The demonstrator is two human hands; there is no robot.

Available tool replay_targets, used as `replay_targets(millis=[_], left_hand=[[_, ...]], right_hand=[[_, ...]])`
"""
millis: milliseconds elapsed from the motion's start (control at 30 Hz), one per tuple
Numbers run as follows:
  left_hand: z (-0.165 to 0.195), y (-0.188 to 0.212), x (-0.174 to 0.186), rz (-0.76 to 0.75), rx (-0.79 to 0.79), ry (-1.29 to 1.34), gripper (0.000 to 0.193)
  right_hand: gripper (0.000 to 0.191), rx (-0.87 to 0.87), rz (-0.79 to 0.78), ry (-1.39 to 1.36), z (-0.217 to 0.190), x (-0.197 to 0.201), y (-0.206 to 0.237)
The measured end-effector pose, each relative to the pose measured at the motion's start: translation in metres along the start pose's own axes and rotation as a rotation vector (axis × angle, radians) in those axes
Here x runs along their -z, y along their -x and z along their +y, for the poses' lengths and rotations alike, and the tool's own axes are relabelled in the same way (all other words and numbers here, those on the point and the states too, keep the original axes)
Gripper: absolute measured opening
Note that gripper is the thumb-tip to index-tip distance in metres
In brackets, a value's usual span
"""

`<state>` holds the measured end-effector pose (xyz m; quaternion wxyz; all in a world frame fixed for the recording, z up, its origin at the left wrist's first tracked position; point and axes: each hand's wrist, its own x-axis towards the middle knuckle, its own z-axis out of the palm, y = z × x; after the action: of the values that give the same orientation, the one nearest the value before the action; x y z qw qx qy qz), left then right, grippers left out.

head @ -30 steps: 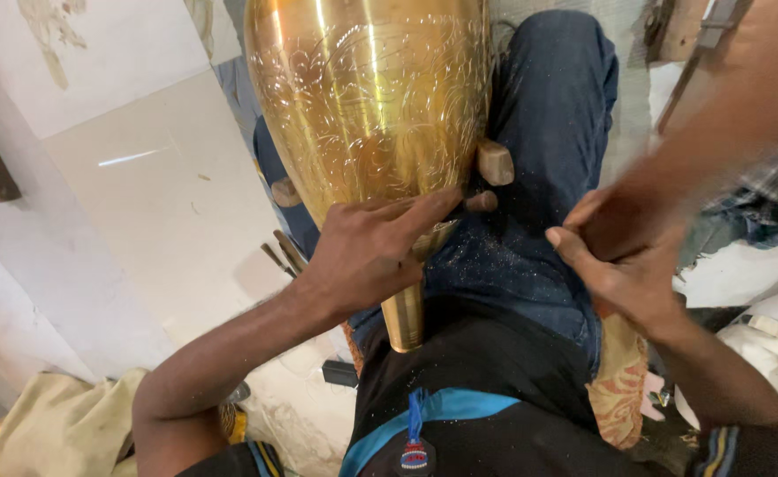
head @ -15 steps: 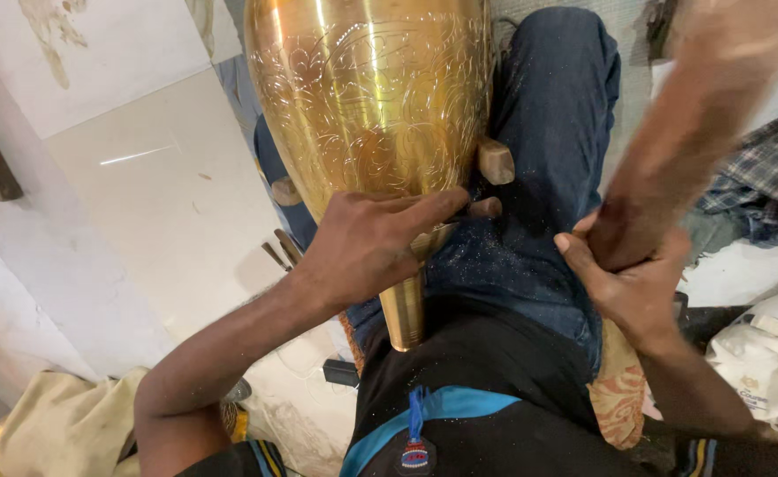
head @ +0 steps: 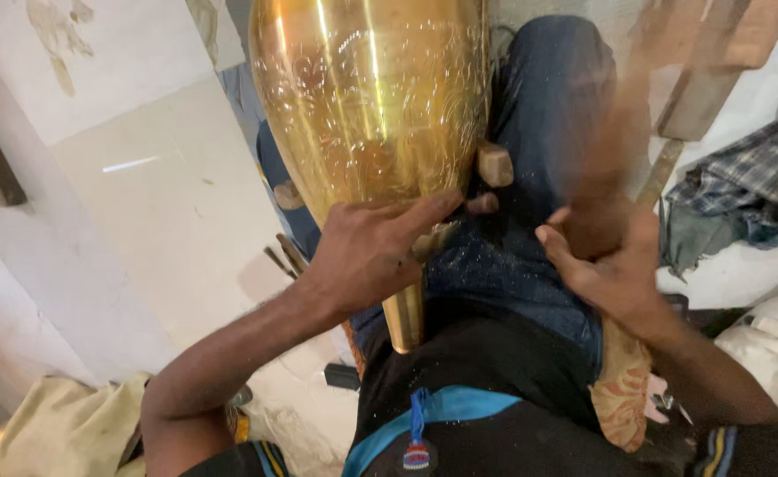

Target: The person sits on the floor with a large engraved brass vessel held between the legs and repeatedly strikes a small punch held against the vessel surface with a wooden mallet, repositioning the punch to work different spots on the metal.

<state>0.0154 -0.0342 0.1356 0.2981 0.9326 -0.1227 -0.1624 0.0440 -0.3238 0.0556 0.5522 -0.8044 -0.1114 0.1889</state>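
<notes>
1. The left hand [head: 367, 256] is pressing flat, fingers spread wide, against the lower body of a large engraved brass vessel [head: 371, 115], which is lying across the person's lap above that hand.
2. The vessel's narrow neck [head: 404, 314] is pointing back at the person's belly, just below the left palm.
3. The right hand [head: 605, 265] is closing around a wooden handle [head: 618, 159] (too blurred to name the tool), which is rising up from the fist.
4. A small wooden block [head: 495, 164] is sitting between the two hands, touching the vessel's side, just above the left fingertips.
5. Blue jeans [head: 539, 132] are lying under both hands.
</notes>
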Motion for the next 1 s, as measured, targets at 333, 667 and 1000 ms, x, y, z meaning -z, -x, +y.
replay_targets(millis=[333,667,1000], left_hand=[[-0.001,0.011,-0.008,0.071,-0.041,-0.009,0.078],[-0.004,0.004,-0.004,0.122,-0.053,0.005,0.055],[-0.004,0.007,-0.007,0.074,-0.034,0.005,0.052]], right_hand=[[0.022,-0.091,0.035,-0.003,-0.012,-0.005,0.002],[0.014,-0.169,0.124,-0.092,0.013,0.003,0.025],[0.014,-0.021,0.052,-0.017,-0.006,-0.001,0.008]])
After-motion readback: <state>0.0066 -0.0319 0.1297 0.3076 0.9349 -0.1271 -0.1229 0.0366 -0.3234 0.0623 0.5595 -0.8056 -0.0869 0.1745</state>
